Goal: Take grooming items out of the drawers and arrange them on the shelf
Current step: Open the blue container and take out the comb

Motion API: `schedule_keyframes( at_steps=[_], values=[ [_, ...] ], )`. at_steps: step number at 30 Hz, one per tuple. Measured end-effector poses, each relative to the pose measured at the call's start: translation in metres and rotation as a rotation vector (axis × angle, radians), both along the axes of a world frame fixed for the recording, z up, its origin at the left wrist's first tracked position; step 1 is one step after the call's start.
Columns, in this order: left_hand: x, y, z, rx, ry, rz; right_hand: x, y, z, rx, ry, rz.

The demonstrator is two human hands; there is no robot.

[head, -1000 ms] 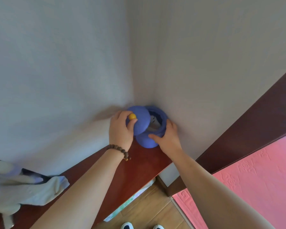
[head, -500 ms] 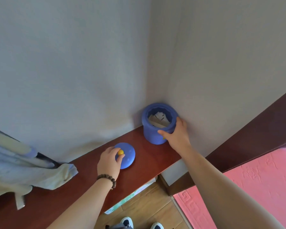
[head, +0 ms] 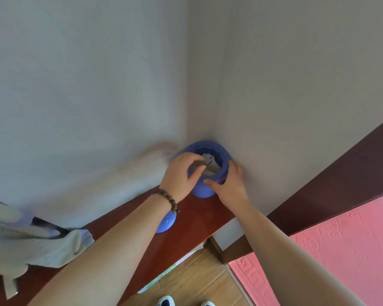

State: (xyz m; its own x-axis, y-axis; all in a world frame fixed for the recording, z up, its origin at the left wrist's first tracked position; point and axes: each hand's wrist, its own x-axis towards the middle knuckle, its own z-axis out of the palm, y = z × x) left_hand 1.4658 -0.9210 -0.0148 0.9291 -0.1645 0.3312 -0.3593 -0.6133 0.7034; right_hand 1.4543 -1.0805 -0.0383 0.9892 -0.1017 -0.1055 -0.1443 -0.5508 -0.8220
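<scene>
Round blue plastic pot [head: 202, 192] in the wall corner on the dark red wooden shelf [head: 192, 226], right hand [head: 229, 186] fingers curled round its side, left hand [head: 181, 175] fingers curled at the rim pinching grey card [head: 210, 166], blurry, blue round lid [head: 166, 223] half hidden behind the left wrist, pale cloth [head: 31, 244] cut off left.

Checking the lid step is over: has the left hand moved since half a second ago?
Yes. The left hand has left the blue lid on the shelf and moved toward the corner, to the blue jar's mouth.
</scene>
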Motion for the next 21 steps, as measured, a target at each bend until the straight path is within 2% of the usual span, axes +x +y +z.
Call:
schedule_keyframes(
  at_steps=[3, 6, 11, 15, 21],
  values=[
    [0.037, -0.014, 0.003, 0.21, 0.152, -0.182, 0.001, 0.0, -0.001, 0.006, -0.004, 0.009],
    [0.061, -0.025, 0.0, 0.354, 0.324, -0.25, 0.002, 0.0, -0.004, 0.021, -0.004, 0.01],
    [0.08, -0.046, -0.002, 0.582, 0.417, -0.323, 0.002, -0.001, -0.007, -0.003, 0.014, 0.012],
    [0.085, -0.051, -0.007, 0.632, 0.507, -0.33, 0.002, 0.0, -0.008, 0.007, 0.014, 0.006],
    [0.084, -0.056, -0.002, 0.692, 0.55, -0.307, 0.0, 0.003, -0.008, 0.004, 0.001, -0.006]
  ],
)
